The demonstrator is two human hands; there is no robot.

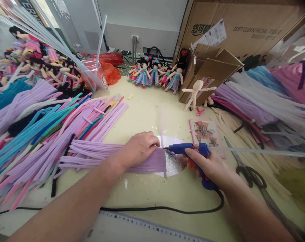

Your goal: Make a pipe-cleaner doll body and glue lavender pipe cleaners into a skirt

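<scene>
My right hand [210,166] is closed around a blue hot glue gun [190,149], a clear glue stick [258,152] poking out of its back to the right. The gun's nozzle points left at the right end of a flat row of lilac pipe cleaners [144,162]. My left hand [138,148] rests on top of that row, fingers curled down and pressing it flat. The row's end lies over a round silvery foil pad [174,166]. The gun's black cord [162,209] runs along the near table edge.
Heaps of coloured pipe cleaners [33,134] fill the left side, more bundles [258,97] on the right. Finished dolls [154,75] stand at the back, a bare doll [196,92] against a cardboard box [207,72]. Scissors [248,169], a small card [205,131] and a ruler [152,227] lie nearby.
</scene>
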